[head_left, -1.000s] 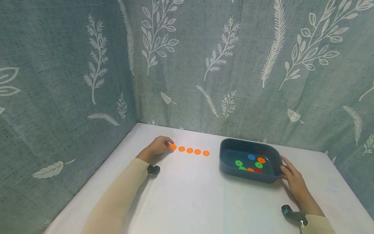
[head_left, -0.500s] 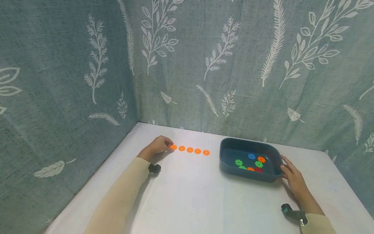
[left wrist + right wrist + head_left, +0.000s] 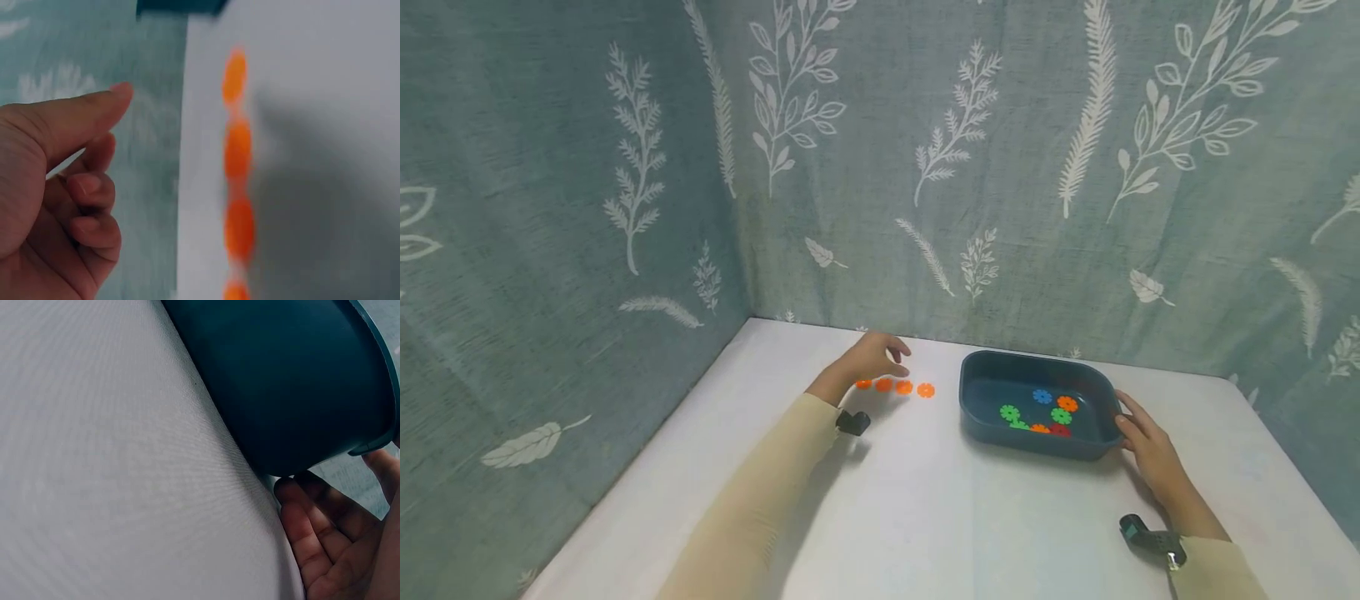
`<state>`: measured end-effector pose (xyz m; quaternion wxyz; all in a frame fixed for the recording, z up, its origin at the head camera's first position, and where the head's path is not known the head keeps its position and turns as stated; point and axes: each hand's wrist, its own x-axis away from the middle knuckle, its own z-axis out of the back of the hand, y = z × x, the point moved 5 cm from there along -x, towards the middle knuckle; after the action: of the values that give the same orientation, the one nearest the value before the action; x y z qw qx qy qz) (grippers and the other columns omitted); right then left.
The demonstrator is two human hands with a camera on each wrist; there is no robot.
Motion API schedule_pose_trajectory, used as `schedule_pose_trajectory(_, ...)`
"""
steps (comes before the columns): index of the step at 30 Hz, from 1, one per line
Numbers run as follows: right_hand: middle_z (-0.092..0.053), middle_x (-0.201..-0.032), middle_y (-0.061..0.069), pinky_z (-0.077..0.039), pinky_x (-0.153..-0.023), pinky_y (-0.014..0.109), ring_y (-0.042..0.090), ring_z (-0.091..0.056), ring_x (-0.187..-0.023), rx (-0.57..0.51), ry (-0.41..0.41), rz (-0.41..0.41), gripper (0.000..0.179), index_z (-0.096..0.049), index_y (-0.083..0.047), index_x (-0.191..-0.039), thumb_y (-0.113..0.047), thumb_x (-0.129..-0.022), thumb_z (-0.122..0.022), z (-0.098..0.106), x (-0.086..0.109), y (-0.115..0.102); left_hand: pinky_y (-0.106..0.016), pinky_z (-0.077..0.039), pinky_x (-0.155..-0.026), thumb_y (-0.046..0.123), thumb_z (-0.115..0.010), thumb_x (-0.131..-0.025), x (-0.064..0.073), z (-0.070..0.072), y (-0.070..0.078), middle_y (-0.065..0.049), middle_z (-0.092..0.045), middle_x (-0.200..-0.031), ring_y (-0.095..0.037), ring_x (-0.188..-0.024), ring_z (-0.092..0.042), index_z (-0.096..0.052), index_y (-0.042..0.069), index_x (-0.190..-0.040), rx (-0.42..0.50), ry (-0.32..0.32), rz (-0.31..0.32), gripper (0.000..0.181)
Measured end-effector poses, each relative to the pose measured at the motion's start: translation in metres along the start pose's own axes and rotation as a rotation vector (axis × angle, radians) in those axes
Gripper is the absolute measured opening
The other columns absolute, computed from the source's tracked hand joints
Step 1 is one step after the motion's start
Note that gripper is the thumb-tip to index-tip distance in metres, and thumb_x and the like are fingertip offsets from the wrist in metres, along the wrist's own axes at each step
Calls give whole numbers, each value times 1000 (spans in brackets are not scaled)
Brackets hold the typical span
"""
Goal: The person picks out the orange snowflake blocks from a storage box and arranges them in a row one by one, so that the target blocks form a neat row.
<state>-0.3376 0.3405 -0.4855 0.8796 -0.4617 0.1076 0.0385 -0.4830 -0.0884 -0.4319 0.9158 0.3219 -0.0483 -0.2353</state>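
Note:
Several orange notched plastic discs point(image 3: 926, 390) lie in a row on the white table; the row also shows, blurred, as orange discs point(image 3: 237, 150) in the left wrist view. Above them hovers my left hand point(image 3: 868, 357), thumb and fingers apart and loosely bent, holding nothing; it hides the row's left end. My right hand point(image 3: 1153, 454) holds the right end of a dark blue tub point(image 3: 1037, 444), thumb at the rim and fingertips low against the wall. Inside the tub are a blue disc point(image 3: 1042, 397), a red disc point(image 3: 1060, 430), and some green and orange ones.
A green curtain point(image 3: 865, 275) with white leaf prints hangs behind the table point(image 3: 917, 508) and along its left side. A dark camera point(image 3: 853, 422) is strapped to the left wrist, another camera point(image 3: 1135, 529) to the right.
My left hand has let go of the leftmost orange disc, lifted and moved right over the row. The right hand stays at the tub. The head view has shifted slightly.

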Motion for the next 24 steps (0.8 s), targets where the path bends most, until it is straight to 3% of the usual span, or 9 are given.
schedule_pose_trajectory(7, -33, -147, 31, -44, -76, 16, 50, -39, -127, 22, -12, -24, 62, -19, -8, -156, -44, -106, -31, -1, 2, 2, -28, -49, -71, 25, -79, -83, -19, -42, 62, 6, -64, -90, -14, -81, -58, -71, 11, -116, 53, -68, -164, 37)
schedule_pose_trajectory(12, -33, -147, 31, -46, -78, 20, 51, -38, -128, 33, -8, -30, 62, -19, -9, -156, -45, -106, -31, 0, 2, 2, -26, -49, -69, 25, -79, -84, -28, -61, 97, 7, -65, -86, -10, -80, -60, -70, 10, -118, 90, -126, -239, 38)
schedule_pose_trajectory(17, -34, -146, 32, -41, -73, 11, 51, -38, -127, 8, -2, -8, 61, -21, -8, -155, -42, -106, -33, 0, 1, 0, -25, -50, -67, 24, -79, -83, -34, -73, 121, 8, -65, -87, -8, -80, -60, -70, 11, -118, 125, -132, -260, 38)
schedule_pose_trajectory(24, -33, -147, 31, -40, -74, 11, 51, -37, -128, 17, 8, -11, 61, -21, -9, -155, -43, -106, -32, 0, -1, -1, -20, -49, -68, 23, -79, -83, -46, -101, 143, 10, -66, -84, -4, -79, -60, -70, 9, -117, 108, -185, -322, 38)
